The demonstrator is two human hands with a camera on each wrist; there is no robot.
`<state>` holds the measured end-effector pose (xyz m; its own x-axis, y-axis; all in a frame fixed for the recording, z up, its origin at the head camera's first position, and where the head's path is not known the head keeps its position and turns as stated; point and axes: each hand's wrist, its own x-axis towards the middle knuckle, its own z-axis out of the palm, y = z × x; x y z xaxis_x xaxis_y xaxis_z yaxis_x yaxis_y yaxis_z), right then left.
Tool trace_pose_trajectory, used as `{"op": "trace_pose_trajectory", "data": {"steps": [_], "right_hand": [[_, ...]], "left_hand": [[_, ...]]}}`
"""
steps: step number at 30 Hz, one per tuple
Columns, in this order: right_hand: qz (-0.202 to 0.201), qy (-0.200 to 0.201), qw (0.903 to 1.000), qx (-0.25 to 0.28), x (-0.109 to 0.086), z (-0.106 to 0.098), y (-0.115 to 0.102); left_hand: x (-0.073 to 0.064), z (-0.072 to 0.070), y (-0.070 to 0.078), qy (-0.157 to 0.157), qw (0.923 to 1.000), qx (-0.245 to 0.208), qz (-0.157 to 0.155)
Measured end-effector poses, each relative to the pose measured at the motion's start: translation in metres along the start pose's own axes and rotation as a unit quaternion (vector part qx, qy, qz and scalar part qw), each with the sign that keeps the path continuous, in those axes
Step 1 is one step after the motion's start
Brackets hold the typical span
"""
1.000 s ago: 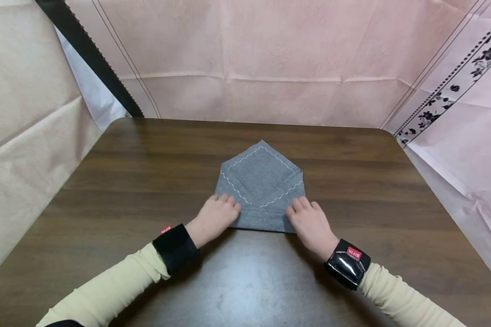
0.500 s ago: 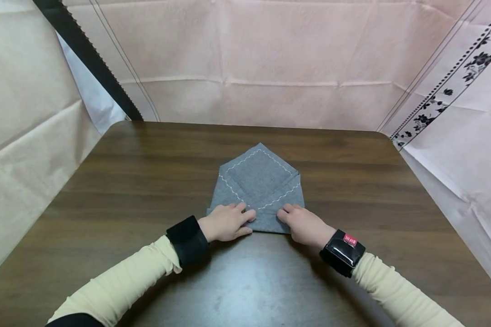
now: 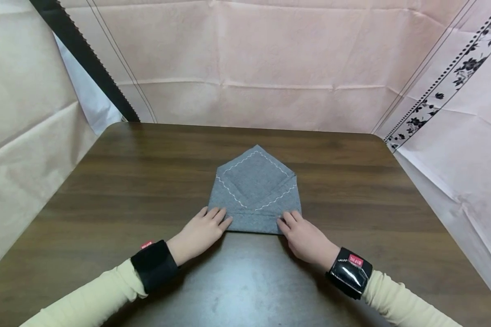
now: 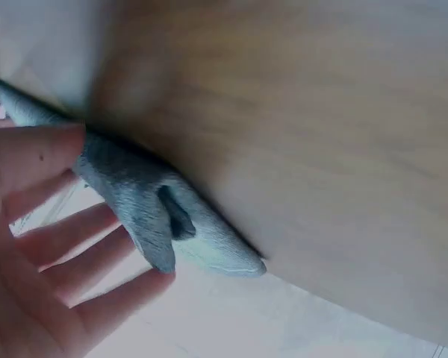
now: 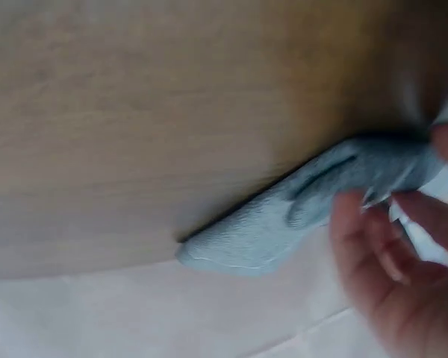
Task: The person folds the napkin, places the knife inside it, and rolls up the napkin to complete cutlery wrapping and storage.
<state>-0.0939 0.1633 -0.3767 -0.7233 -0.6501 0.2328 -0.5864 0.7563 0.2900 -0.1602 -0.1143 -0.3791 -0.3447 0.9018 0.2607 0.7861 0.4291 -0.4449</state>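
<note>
A blue-grey folded cloth (image 3: 253, 181) with white wavy stitching lies on the table, its pointed end away from me and a straight folded edge nearest me. My left hand (image 3: 202, 231) rests at its front left corner, fingers spread and fairly straight. Across from it, my right hand (image 3: 307, 236) touches the front right corner with gently bent fingertips. In the left wrist view, the cloth's side (image 4: 142, 186) shows loose layers with a gap by the fingers (image 4: 127, 302). The right wrist view shows layered folds (image 5: 269, 216) beside the fingers (image 5: 351, 231).
The brown wood-grain table (image 3: 139, 181) has rounded far corners. Pale pink sheeting (image 3: 278, 45) hangs behind it, with a black strip (image 3: 86, 59) at the left and a floral border (image 3: 446, 86) at the right. Black bands (image 3: 154, 265) circle both wrists.
My left hand moved inward over the cloth's front fold, then back out to the left corner. The right hand shifted slightly inward, then stayed near the right corner. The cloth looks much the same.
</note>
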Motion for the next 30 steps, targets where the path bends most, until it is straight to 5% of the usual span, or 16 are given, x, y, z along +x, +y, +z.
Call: {"op": "trace_pose_trajectory", "data": {"steps": [3,8,20,30], "right_hand": [[0.002,0.009,0.9960,-0.089,-0.003,0.001,-0.009],[0.013,0.007,0.9858,-0.167,-0.004,0.001,-0.018],[0.005,0.066,0.9927,-0.101,0.000,0.005,-0.012],[0.020,0.014,0.9980,-0.059,-0.005,-0.005,-0.009]], "left_hand": [[-0.004,-0.001,0.001,-0.034,0.9994,0.003,-0.003],[-0.002,0.001,0.001,-0.044,0.9989,-0.007,0.015],[0.003,-0.004,-0.011,-0.082,0.9939,-0.071,0.021],[0.002,-0.011,-0.007,-0.051,0.9950,-0.082,0.024]]}}
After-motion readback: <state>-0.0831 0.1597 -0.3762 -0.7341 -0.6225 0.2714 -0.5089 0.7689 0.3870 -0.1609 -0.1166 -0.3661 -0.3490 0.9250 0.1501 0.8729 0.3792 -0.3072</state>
